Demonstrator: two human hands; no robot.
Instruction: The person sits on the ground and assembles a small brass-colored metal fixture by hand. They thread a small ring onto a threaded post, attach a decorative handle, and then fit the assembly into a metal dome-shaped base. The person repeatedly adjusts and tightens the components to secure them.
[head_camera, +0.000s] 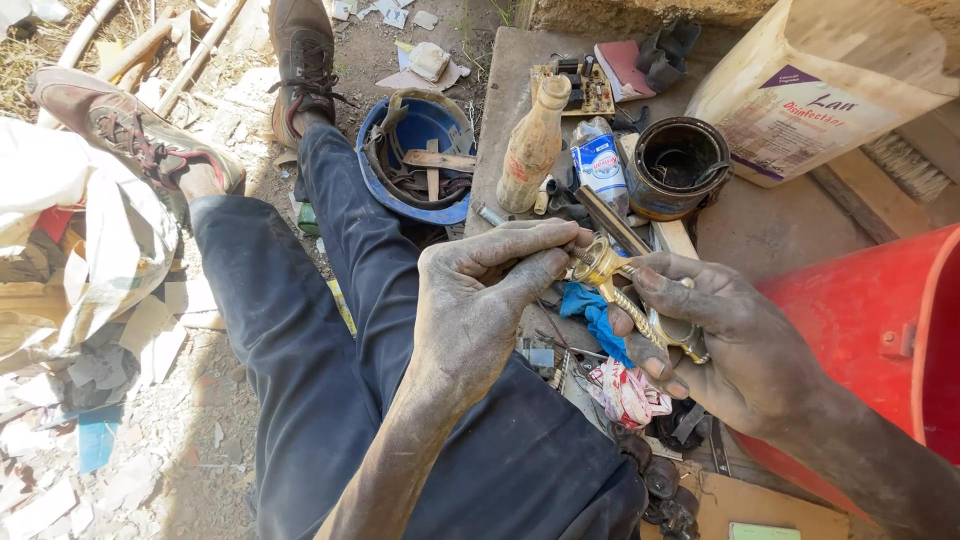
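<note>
The right hand is wrapped around a brass fitting, its fingers curled shut under the slim threaded stem while the thumb lies along the top; the fitting's looped end pokes out near the palm. The left hand meets it from the other side, fingers closed in a pinch on the rounded brass head at the fitting's upper end, so both hands have hold of the same piece, which sits in the air above the person's lap and just in front of the cluttered worktop. Both hands are black with grime. Directly below the fitting lies a blue rag, and nearer the lap a red-and-white printed cloth. Behind the hands on the worktop stand a dusty glass bottle, a dark round tin and a small circuit board. A large white jug lies at the upper right, a red bucket at the right edge. Beyond the legs in dark trousers, a blue bowl holding scraps rests on the ground.
</note>
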